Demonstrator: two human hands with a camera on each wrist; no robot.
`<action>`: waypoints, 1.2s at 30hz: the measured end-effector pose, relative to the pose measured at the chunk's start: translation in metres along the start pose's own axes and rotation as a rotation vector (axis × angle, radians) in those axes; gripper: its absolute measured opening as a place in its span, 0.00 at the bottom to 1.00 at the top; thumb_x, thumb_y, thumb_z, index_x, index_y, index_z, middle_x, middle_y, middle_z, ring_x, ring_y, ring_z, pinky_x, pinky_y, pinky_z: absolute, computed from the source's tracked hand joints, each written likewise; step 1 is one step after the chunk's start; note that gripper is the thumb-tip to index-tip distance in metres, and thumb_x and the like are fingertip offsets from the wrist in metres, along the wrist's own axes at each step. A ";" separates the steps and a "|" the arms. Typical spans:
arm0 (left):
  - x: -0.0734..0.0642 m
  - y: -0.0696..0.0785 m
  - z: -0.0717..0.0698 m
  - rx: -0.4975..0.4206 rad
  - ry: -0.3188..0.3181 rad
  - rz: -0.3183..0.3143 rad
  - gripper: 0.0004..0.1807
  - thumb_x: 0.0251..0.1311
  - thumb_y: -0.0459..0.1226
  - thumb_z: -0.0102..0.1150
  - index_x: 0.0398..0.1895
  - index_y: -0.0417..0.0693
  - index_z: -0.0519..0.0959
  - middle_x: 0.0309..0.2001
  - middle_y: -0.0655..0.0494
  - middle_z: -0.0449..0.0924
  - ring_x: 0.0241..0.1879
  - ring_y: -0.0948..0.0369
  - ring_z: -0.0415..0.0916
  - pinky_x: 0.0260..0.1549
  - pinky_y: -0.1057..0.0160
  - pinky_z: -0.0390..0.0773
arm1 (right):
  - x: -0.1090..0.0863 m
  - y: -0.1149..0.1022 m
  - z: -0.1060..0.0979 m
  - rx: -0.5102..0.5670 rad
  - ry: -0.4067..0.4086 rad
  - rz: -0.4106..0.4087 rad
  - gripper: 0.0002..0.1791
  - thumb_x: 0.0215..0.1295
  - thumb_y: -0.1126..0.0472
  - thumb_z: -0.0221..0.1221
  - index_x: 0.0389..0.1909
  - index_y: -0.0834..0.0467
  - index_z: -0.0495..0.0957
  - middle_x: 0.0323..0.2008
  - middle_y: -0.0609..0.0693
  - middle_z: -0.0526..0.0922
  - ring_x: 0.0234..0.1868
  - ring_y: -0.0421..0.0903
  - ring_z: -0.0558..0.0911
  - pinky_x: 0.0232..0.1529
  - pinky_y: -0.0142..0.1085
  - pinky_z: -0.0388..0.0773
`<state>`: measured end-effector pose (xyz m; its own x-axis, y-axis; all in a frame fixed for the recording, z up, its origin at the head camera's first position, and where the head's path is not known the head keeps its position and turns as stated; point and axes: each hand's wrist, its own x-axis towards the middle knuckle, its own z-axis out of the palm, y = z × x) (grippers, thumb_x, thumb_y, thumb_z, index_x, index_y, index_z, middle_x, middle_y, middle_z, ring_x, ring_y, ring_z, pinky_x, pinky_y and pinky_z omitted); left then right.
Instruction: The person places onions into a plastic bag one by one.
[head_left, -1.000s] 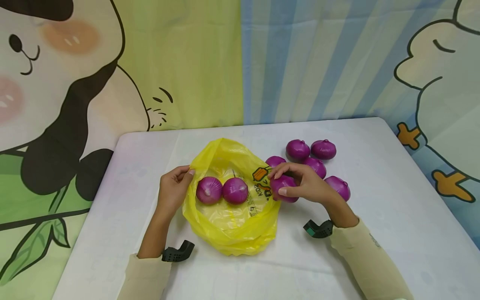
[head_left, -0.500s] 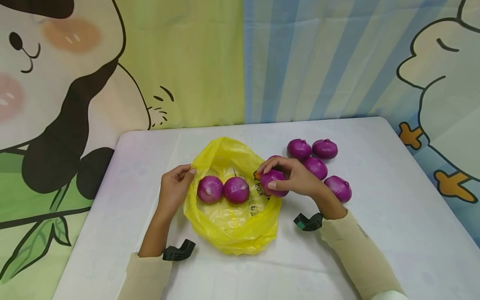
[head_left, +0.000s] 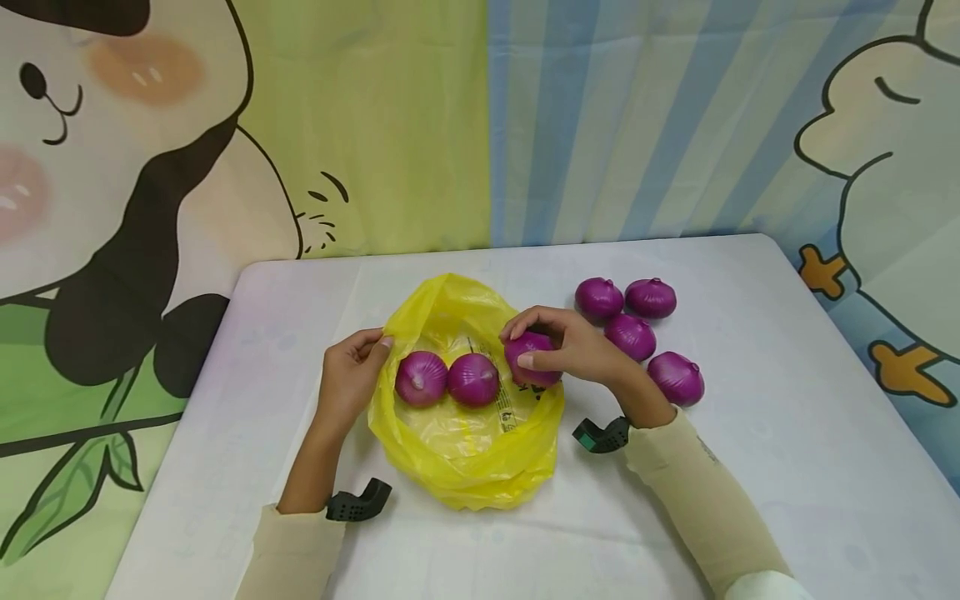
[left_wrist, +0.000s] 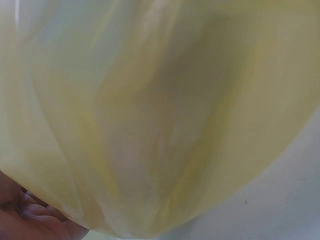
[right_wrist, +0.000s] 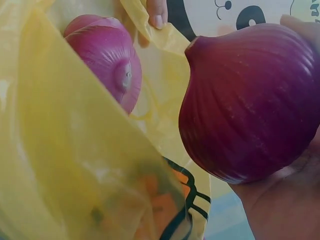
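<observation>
Table below; on it the yellow bag gapes upward. My left hand pinches it at its left edge; my right hand grips a purple onion above the bag's right side. Four loose onions lie on the table beyond that hand, and two onions rest inside the bag. I judge this as the loading step: next calls for lowering the held onion beside that pair, then letting go.
</observation>
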<state>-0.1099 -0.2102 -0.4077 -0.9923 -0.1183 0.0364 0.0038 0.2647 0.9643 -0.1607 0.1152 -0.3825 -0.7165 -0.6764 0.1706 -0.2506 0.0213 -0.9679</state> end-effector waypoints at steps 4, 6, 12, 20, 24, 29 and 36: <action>0.001 -0.001 0.000 0.014 0.002 -0.003 0.20 0.69 0.44 0.57 0.51 0.35 0.81 0.42 0.42 0.84 0.36 0.59 0.83 0.33 0.67 0.83 | 0.006 0.000 0.002 -0.023 0.017 0.000 0.12 0.62 0.67 0.64 0.45 0.63 0.77 0.51 0.56 0.80 0.53 0.53 0.77 0.52 0.44 0.79; 0.000 0.000 0.000 0.020 0.003 -0.004 0.20 0.69 0.44 0.57 0.51 0.36 0.81 0.42 0.43 0.84 0.36 0.59 0.83 0.33 0.67 0.83 | 0.009 -0.001 0.003 -0.031 0.022 0.005 0.12 0.61 0.68 0.64 0.46 0.62 0.77 0.51 0.55 0.80 0.53 0.53 0.77 0.51 0.44 0.79; 0.000 0.001 0.000 0.011 -0.002 0.012 0.19 0.69 0.44 0.57 0.50 0.36 0.81 0.42 0.44 0.84 0.36 0.59 0.83 0.33 0.66 0.83 | 0.018 -0.002 0.006 -0.032 0.021 0.025 0.13 0.62 0.68 0.64 0.47 0.62 0.77 0.50 0.55 0.80 0.51 0.53 0.77 0.50 0.44 0.80; 0.000 0.001 0.001 0.010 0.004 0.013 0.19 0.68 0.44 0.57 0.50 0.36 0.81 0.41 0.43 0.84 0.35 0.59 0.83 0.32 0.66 0.83 | 0.033 -0.001 0.010 -0.013 0.010 0.029 0.12 0.61 0.69 0.64 0.46 0.63 0.77 0.49 0.56 0.80 0.50 0.54 0.77 0.50 0.44 0.80; -0.001 0.001 0.001 0.005 0.005 0.007 0.19 0.68 0.44 0.57 0.50 0.36 0.81 0.41 0.43 0.84 0.35 0.58 0.83 0.32 0.66 0.83 | 0.038 0.000 0.012 0.000 0.009 0.028 0.13 0.61 0.68 0.64 0.46 0.63 0.77 0.49 0.56 0.80 0.50 0.54 0.78 0.50 0.45 0.80; 0.000 -0.001 0.000 0.000 -0.001 -0.001 0.20 0.69 0.45 0.57 0.50 0.36 0.81 0.41 0.43 0.84 0.35 0.59 0.83 0.33 0.66 0.83 | 0.044 0.003 0.016 0.027 0.027 0.026 0.13 0.62 0.68 0.63 0.47 0.64 0.76 0.50 0.57 0.80 0.51 0.54 0.78 0.49 0.45 0.80; -0.001 0.001 0.000 -0.017 -0.013 -0.005 0.18 0.69 0.42 0.57 0.52 0.37 0.80 0.42 0.42 0.84 0.35 0.58 0.82 0.31 0.66 0.83 | 0.054 0.003 0.025 0.052 0.123 0.028 0.13 0.64 0.68 0.62 0.48 0.65 0.76 0.51 0.58 0.80 0.51 0.52 0.78 0.49 0.44 0.80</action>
<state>-0.1089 -0.2098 -0.4066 -0.9938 -0.1073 0.0283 0.0008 0.2480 0.9688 -0.1843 0.0604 -0.3804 -0.7978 -0.5809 0.1614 -0.1971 -0.0017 -0.9804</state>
